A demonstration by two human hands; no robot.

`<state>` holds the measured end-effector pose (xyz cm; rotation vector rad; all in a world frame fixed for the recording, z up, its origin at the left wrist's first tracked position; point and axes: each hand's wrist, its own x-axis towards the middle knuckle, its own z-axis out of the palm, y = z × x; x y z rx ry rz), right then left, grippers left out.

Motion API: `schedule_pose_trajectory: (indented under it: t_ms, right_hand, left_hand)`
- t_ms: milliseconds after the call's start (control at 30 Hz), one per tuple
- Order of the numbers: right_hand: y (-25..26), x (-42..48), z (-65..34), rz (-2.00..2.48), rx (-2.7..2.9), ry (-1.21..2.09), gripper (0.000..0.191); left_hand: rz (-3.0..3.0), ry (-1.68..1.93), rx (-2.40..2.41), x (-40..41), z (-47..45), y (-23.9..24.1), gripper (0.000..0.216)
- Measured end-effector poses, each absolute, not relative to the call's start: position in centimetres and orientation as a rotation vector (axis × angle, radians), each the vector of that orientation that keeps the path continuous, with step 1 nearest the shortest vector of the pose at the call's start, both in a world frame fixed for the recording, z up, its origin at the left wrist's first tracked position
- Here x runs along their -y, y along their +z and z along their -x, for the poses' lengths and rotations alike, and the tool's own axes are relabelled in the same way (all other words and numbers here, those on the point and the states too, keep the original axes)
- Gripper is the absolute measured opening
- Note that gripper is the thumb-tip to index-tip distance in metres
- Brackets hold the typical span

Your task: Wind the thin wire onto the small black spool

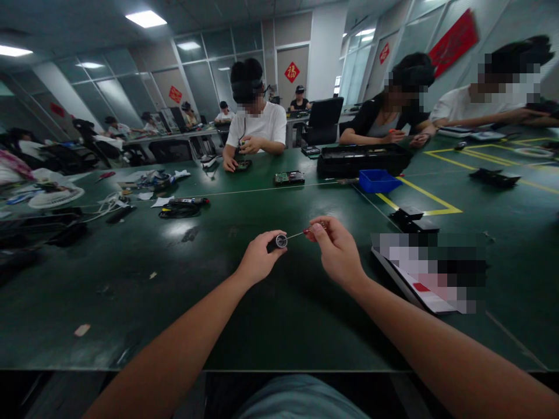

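Above the dark green table, my left hand is closed around a small dark round part with a shiny face. My right hand pinches a small screwdriver with a red handle, its thin shaft pointing left into the round part. Both hands hover just over the table's middle, a hand's width apart.
A blurred flat item lies right of my right hand, with black boxes behind it. Farther back sit a blue bin, a black tray, a circuit board and cables. Other people work across the table.
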<state>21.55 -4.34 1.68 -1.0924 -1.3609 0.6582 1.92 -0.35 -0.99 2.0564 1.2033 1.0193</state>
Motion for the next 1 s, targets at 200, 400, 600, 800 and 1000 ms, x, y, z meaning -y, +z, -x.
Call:
schedule_pose_trajectory:
  t_ms: [200, 400, 600, 800, 1000]
  right_hand:
    - [2.2, 4.6, -21.7, 1.163, 1.466, 0.558, 0.022]
    - [2.9, 4.9, -21.8, 1.364, 1.536, 0.333, 0.044]
    - [2.5, 4.6, -21.9, 1.335, 1.588, 0.364, 0.032]
    - [2.4, 4.6, -21.9, 1.238, 1.633, 0.419, 0.013]
    - [2.8, 4.8, -21.9, 1.306, 1.643, 0.479, 0.025]
  left_hand:
    - [-2.066, 1.022, -1.212, 0.2, -1.7, -1.3, 0.038]
    - [-2.093, 1.029, -1.232, 0.2, -1.6, -1.3, 0.038]
    - [-2.144, 0.998, -1.231, 0.2, -1.5, -1.0, 0.037]
    - [-2.164, 0.984, -1.223, 0.2, -1.5, -1.2, 0.038]
    - [-2.162, 0.967, -1.225, 0.3, -1.5, -1.1, 0.038]
